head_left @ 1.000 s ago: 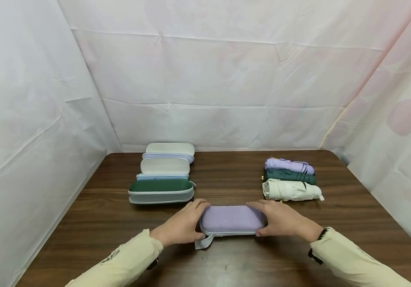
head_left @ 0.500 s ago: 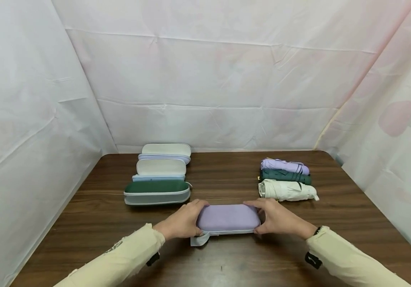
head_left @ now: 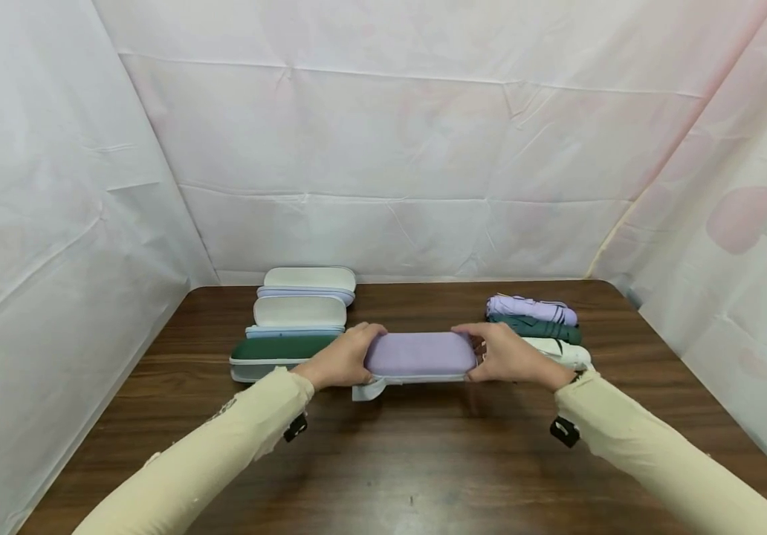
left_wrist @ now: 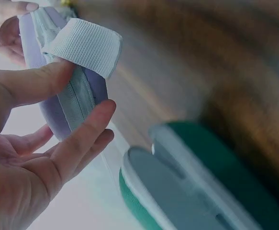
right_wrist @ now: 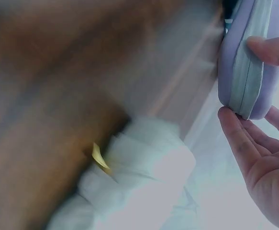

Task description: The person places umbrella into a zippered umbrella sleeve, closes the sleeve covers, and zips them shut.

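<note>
On the left, the green case (head_left: 279, 347) lies just beside the left hand (head_left: 345, 357) and could be knocked if that wrist swings left. The left hand's fingers, bent to the case's width, hold the left end of the purple case (head_left: 420, 354); its loose strap (head_left: 367, 390) could snag. The purple case, apparently raised over the tabletop (head_left: 410, 461), might tip if the right hand (head_left: 507, 355), its fingers similarly pinching the right end, slackens or brushes the white umbrella (head_left: 562, 351) nearby.

Cream sleeves (head_left: 212, 449); black wrist pieces (head_left: 565, 432), possibly straps.
</note>
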A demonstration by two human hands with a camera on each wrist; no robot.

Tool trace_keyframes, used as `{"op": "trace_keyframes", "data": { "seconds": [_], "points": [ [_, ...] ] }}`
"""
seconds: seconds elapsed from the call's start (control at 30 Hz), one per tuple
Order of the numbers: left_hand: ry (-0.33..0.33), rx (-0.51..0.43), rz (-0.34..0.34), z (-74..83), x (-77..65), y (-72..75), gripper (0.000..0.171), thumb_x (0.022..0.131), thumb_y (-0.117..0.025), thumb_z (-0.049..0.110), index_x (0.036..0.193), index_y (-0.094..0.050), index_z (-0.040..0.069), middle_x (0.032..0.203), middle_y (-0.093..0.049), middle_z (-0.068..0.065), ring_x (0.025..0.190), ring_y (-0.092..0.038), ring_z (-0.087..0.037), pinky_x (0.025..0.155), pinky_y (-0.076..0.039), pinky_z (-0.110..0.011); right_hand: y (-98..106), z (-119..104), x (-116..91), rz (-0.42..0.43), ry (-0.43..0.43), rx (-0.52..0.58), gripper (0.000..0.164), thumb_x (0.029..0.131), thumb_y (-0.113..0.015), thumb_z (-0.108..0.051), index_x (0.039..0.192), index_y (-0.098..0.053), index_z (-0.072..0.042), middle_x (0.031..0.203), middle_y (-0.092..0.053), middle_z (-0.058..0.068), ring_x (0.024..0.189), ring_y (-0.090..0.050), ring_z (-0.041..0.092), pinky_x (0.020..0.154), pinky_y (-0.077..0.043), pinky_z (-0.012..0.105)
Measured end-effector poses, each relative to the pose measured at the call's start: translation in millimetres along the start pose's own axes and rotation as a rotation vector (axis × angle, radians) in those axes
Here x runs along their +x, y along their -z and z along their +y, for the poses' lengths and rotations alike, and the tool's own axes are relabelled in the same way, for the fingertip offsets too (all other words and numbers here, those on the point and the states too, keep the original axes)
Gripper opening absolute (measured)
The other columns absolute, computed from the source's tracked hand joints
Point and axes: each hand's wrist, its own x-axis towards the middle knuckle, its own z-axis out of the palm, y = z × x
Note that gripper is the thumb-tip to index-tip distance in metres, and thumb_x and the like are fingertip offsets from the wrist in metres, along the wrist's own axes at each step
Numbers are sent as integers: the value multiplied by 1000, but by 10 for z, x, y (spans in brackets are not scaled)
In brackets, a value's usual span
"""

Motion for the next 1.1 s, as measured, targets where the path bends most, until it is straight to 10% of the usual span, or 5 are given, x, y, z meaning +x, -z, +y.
{"op": "trace_keyframes", "data": {
  "seconds": [0.63, 1.1],
  "points": [
    [80, -55, 60, -394, 747, 325, 73, 59, -74, -11, 128, -51, -4, 126, -52, -22, 111, -48, -31, 91, -43, -40, 310, 233, 681, 53, -59, -15, 76, 63, -82, -4, 132, -52, 3, 102, -65, 18, 85, -63, 26, 71, -52, 38],
    [267, -107, 177, -532, 1089, 28, 75, 57, -68, -19, 129, -53, -1, 124, -53, -22, 113, -46, -33, 94, -41, -39, 183, 471, 941, 94, -183, 60, 77, 63, -74, 10, 135, -45, 10, 119, -55, 32, 93, -61, 35, 75, -52, 40]
  ]
}}
